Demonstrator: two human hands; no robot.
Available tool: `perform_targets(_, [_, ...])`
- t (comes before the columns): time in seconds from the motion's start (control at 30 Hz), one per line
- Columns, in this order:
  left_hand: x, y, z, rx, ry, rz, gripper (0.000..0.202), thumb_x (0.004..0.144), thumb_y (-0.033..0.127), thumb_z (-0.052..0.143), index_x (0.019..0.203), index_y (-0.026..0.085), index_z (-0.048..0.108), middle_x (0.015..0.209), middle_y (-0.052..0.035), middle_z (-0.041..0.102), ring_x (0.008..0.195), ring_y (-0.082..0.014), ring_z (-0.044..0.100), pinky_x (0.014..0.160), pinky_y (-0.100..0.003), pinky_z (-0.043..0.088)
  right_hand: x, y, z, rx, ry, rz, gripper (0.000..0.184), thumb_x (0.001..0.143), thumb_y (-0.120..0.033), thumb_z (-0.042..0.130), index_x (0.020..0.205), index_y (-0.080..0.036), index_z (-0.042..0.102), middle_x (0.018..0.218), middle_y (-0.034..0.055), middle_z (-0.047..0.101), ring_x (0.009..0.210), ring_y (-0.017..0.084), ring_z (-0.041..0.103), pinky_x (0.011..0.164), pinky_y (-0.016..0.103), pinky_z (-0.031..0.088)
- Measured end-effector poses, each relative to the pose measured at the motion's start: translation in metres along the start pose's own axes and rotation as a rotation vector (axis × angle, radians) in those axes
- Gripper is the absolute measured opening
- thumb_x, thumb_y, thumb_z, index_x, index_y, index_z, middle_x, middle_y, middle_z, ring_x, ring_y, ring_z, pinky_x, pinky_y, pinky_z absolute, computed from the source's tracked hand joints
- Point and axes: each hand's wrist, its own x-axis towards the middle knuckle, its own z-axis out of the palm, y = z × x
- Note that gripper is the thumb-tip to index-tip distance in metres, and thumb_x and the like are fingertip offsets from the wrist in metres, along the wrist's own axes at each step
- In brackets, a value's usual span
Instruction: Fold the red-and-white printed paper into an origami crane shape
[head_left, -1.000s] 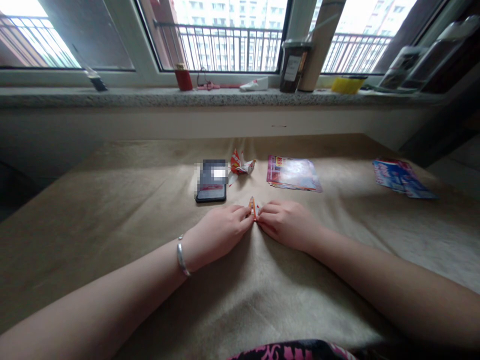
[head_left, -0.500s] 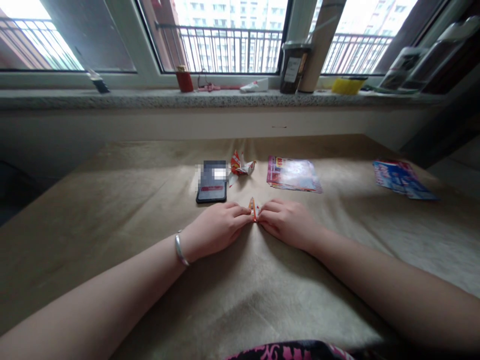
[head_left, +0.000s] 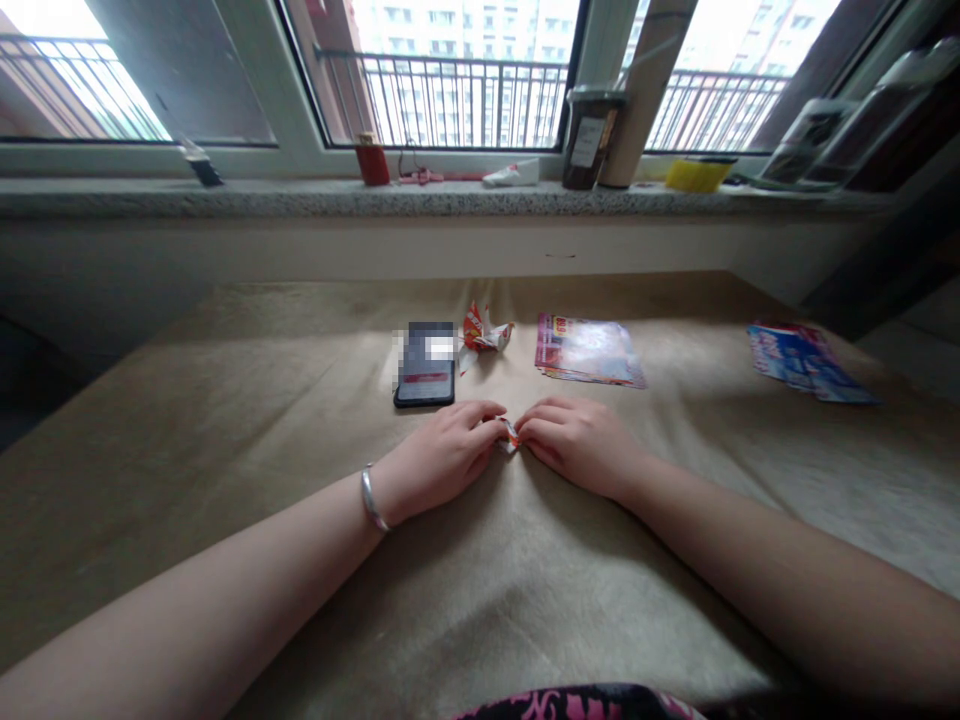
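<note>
A small folded piece of printed paper [head_left: 510,437], orange and white, lies between my fingertips just above the tabletop's middle. My left hand [head_left: 448,447], with a silver bangle at the wrist, pinches its left side and hides part of it. From the right, my right hand [head_left: 581,440] has its fingers closed at the paper's other edge. Just beyond the hands stands a folded paper crane [head_left: 484,335] in red, orange and white. To its left a black smartphone [head_left: 425,370] lies face up, part of its screen blurred out.
A stack of printed flyers [head_left: 589,350] lies behind my right hand. Farther right are some blue and red leaflets [head_left: 810,362]. The tan cloth-like tabletop [head_left: 322,590] meets a wall below a stone windowsill [head_left: 300,200], which holds a red container [head_left: 371,160] and a dark lidded tub [head_left: 589,140].
The upright orange point of the folded paper has dropped out of sight; the paper now looks flatter and turned between my fingers. My left hand has shifted slightly to the right.
</note>
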Motion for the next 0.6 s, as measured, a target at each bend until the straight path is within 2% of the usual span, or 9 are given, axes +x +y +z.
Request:
perform_targets(0.2, [0.0012, -0.0007, 0.0006, 0.023, -0.015, -0.004, 0.019, 0.089, 0.015, 0.044, 0.098, 0.015, 0.06, 0.098, -0.0084, 0.06, 0.09, -0.0182, 0.054, 0.082, -0.035, 0.048, -0.0007, -0.0015, -0.0023, 0.024, 0.036, -0.01, 0.018, 0.087, -0.021, 0.05, 0.085, -0.02, 0.068, 0.093, 0.0021, 0.071, 0.089, 0.017, 0.061, 0.076, 0.03, 0.047])
perform_targets(0.43, [0.0015, -0.0032, 0.0026, -0.048, 0.015, -0.029, 0.015, 0.089, 0.022, 0.049, 0.093, 0.015, 0.061, 0.093, -0.0074, 0.06, 0.089, -0.0171, 0.054, 0.082, -0.033, 0.047, 0.0018, -0.0052, -0.0042, 0.114, 0.008, 0.031, 0.016, 0.08, -0.033, 0.061, 0.079, -0.018, 0.066, 0.09, 0.0052, 0.07, 0.092, 0.02, 0.059, 0.08, 0.033, 0.048])
perform_targets(0.6, [0.0017, -0.0028, 0.0019, -0.064, 0.036, -0.024, 0.016, 0.09, 0.023, 0.049, 0.092, 0.015, 0.062, 0.09, -0.0077, 0.061, 0.086, -0.017, 0.055, 0.079, -0.032, 0.048, 0.0018, -0.0043, -0.0021, 0.08, -0.02, 0.027, 0.015, 0.082, -0.032, 0.06, 0.083, -0.017, 0.064, 0.087, 0.0063, 0.068, 0.088, 0.019, 0.058, 0.077, 0.032, 0.047])
